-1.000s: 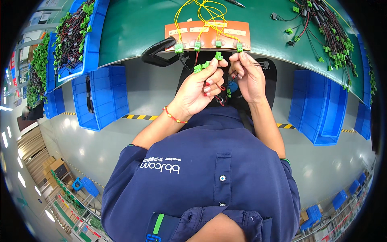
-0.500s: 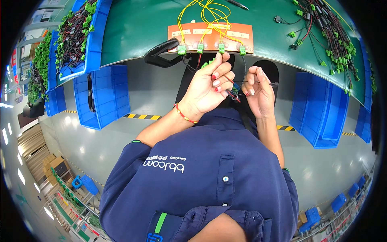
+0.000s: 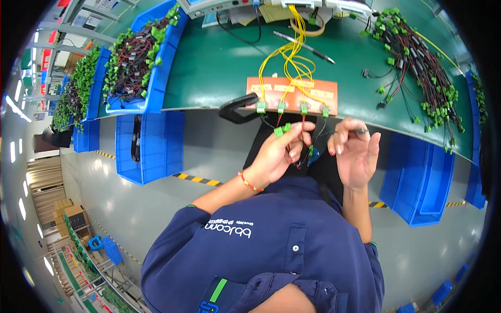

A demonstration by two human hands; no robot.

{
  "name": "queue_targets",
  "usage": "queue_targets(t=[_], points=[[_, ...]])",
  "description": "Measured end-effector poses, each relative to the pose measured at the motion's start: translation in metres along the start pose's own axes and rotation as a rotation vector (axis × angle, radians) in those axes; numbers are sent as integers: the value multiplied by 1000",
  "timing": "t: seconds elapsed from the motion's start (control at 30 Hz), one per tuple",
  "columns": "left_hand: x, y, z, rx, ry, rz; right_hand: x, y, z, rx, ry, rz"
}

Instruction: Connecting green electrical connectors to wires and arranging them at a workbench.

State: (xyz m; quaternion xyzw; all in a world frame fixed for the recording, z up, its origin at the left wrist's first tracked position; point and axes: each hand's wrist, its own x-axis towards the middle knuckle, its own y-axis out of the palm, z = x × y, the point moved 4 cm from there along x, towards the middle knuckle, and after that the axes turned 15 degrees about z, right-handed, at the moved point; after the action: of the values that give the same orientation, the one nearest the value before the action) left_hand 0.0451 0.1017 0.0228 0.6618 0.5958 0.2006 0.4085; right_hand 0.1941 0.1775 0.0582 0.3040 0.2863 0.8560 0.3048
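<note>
My left hand (image 3: 276,156) is closed on a wire harness, its red and black wires between the fingers. A pair of green terminal connectors (image 3: 282,130) stands out beside its index finger. To the right, my right hand (image 3: 356,156) is raised with bent fingers and the thumb apart; a small dark piece (image 3: 362,130) shows at its fingers, too little to name. Above both hands lies an orange board (image 3: 292,93) with a row of green terminal blocks (image 3: 304,108). Yellow wires (image 3: 286,60) run up from it, and red and black wires hang down toward my left hand.
A black handle-like loop (image 3: 237,108) juts past the green table's (image 3: 209,78) front edge. A blue bin of harnesses (image 3: 138,68) stands left; a harness pile (image 3: 422,73) lies right. A pen (image 3: 305,47) rests behind the board. Blue crates (image 3: 151,146) sit below.
My right hand has moved away from my left, its fingers loosening and the thin dark tool there now mostly hidden. The view has shifted, showing more of the table's back. My left hand still holds the harness.
</note>
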Motion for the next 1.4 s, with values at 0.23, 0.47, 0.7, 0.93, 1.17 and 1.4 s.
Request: queue_targets(t=[0.23, 0.47, 0.7, 0.93, 1.17, 1.4], points=[[-35, -3, -6, 498, 143, -245, -20, -16, -1, -48, 93, -135], [-47, -50, -27, 372, 546, -513, -18, -11, -16, 44, 162, -122], [-16, -28, -32, 362, 332, -245, -18, -22, -7, -352, 282, -138], [-12, -26, -25, 58, 181, -71, -5, -14, -43, -261, 448, -65], [-29, -25, -20, -11, 82, -62, -6, 3, -60, -17, 571, -1], [-47, -10, 2, 99, -124, 196, -27, 14, 2, -833, 582, 562]])
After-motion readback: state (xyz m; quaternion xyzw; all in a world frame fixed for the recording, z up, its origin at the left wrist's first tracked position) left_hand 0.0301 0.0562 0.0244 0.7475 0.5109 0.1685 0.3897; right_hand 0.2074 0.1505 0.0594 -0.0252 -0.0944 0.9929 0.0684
